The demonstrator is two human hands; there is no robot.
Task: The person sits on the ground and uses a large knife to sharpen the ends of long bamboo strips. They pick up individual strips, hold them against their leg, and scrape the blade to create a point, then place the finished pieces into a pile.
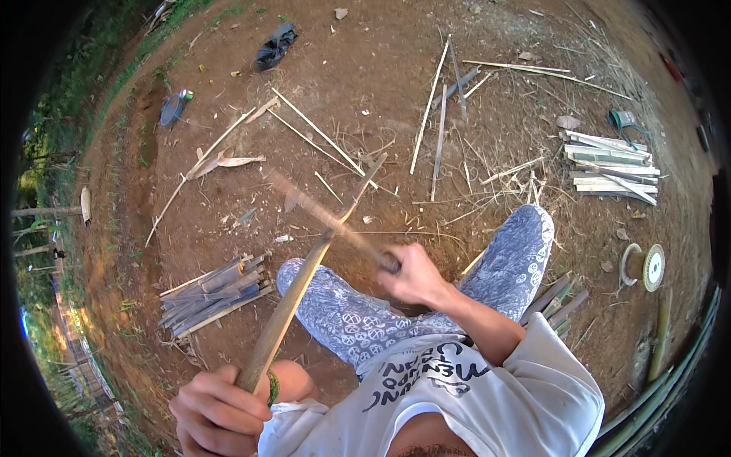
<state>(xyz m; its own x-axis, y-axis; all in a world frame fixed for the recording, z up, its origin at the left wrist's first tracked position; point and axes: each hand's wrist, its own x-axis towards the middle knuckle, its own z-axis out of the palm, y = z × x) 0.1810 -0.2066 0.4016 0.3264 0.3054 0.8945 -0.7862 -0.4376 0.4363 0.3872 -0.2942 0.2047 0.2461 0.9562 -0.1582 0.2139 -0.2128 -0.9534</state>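
Note:
My left hand grips the near end of a long bamboo strip that slants up and away over my knees. My right hand holds the handle of a long knife; its blade is blurred with motion and crosses the strip near its far half. I sit on bare soil with patterned trousers and a white shirt below.
A bundle of split bamboo pieces lies left of my knee. A pale stack of cut slats lies at the right. Loose strips scatter ahead. A roll of tape, a blue lid and dark cloth lie around.

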